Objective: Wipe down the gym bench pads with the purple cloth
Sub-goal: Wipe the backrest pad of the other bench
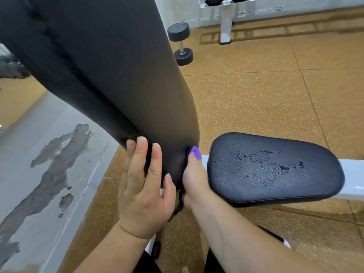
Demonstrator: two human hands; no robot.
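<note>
Close head view, forward and down

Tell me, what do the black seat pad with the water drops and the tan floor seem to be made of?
The black ribbed seat pad looks like matt vinyl or synthetic leather over cushioning: fine embossed ribs, and water beads on it instead of soaking in. The tan speckled floor is probably rubber-granule tiles: grainy flecks and straight seams.

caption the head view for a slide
Right hand presses purple cloth to back pad, left hand bracing; seat pad wet.
</note>
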